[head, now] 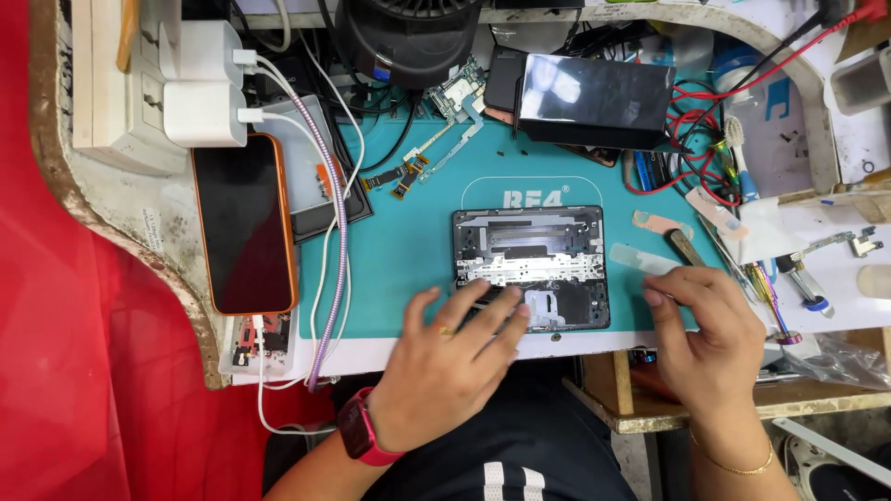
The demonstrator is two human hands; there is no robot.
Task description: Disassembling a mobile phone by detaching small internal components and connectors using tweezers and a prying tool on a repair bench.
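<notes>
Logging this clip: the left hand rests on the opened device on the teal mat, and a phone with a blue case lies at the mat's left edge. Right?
Not quite. In the head view the left hand does rest on the opened device on the teal mat, but the phone at the left edge has an orange case, not blue.

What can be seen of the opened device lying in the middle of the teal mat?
The opened device is a dark, roughly square frame lying flat on the teal mat, back cover off. Inside show grey metal shields across the top, a silvery perforated plate through the middle and dark recesses below. The left hand rests its fingers on the lower left edge and interior. The right hand is just off its right side, apparently not touching it. A clear plastic strip lies beside its right edge.
</notes>
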